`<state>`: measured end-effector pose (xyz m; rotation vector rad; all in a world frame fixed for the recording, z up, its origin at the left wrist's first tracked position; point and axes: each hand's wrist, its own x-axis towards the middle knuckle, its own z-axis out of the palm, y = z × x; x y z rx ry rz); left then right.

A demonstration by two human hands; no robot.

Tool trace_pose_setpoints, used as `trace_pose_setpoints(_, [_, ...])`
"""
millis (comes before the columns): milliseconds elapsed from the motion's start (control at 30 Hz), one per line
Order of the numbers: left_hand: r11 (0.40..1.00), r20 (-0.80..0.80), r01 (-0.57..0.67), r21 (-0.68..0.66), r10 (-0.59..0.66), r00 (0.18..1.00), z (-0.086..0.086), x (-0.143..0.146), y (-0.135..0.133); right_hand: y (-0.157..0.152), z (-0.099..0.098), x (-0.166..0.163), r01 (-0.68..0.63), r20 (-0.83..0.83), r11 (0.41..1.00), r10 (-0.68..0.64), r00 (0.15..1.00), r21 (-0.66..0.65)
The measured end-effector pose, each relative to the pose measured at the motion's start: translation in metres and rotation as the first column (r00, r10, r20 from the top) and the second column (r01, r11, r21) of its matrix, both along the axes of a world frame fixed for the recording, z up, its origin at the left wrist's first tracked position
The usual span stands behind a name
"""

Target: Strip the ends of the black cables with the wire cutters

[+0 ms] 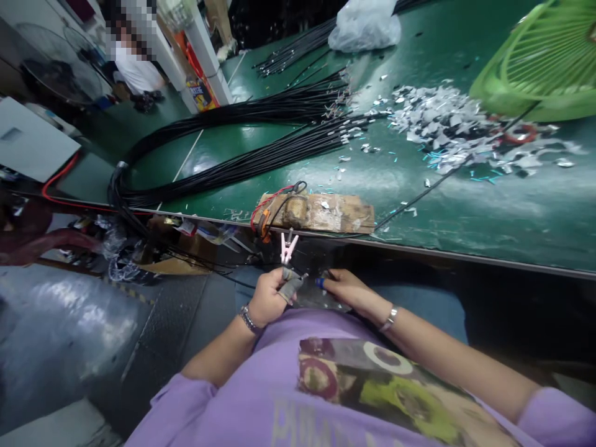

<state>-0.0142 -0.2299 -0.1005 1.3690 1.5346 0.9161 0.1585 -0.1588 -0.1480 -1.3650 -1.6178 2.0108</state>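
Observation:
My left hand [270,297] is closed, with a grey wrap on one finger, and grips a small pink-handled tool [287,248] that points up toward the table edge. My right hand [347,290] is closed in a pinch on something small and blue [320,282] just right of the left hand. Both hands rest low in front of my purple shirt, below the edge of the green table [465,211]. A wooden block [326,214] with red and black wires sits on the table edge right above my hands.
Long bundles of black cables [261,133] sweep across the table and hang off its left end. Silver scraps [447,124] litter the right part, beside a green fan guard [544,62]. A plastic bag [365,25] lies at the back. Another person [135,65] sits far left.

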Motion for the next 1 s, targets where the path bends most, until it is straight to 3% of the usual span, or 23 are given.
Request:
trace_pose_setpoints(100, [0.990,0.010,-0.108,-0.087,0.109,0.994,-0.002,0.001,0.001,-0.003,-0.003,0.002,-0.061,-0.038,0.984,0.068,0.997,0.165])
trace_pose_setpoints(200, [0.993,-0.150,-0.105,0.051,0.112,0.982,-0.002,0.004,0.000,-0.005,0.007,0.001,-0.006,-0.182,0.975,0.047,0.982,0.222])
trace_pose_setpoints(333, [0.961,-0.490,0.059,0.269,0.084,0.868,-0.003,0.006,-0.004,-0.010,0.025,-0.002,0.022,-0.258,0.994,0.006,0.966,0.107])
trace_pose_setpoints(433, [0.933,-0.645,0.191,0.306,0.055,0.762,-0.007,0.007,-0.005,-0.015,0.032,-0.003,0.102,-0.268,0.994,-0.086,0.960,0.048])
trace_pose_setpoints(567, [0.915,-0.739,0.286,0.286,0.020,0.674,-0.013,0.008,-0.004,-0.018,0.031,-0.002,0.181,-0.284,0.982,-0.159,0.946,0.052])
trace_pose_setpoints(700, [0.925,-0.733,0.338,0.173,-0.108,0.672,-0.005,0.007,0.001,-0.016,0.029,0.001,0.185,-0.325,0.981,-0.158,0.932,0.057])
trace_pose_setpoints(867, [0.922,-0.550,0.363,-0.134,-0.373,0.747,0.017,0.000,0.012,-0.014,0.034,0.003,0.164,-0.349,0.986,-0.141,0.926,0.037])
trace_pose_setpoints(1000, [0.915,-0.315,0.336,-0.223,-0.394,0.863,0.020,-0.001,0.015,-0.014,0.033,0.002,0.165,-0.369,0.965,-0.232,0.900,-0.204])
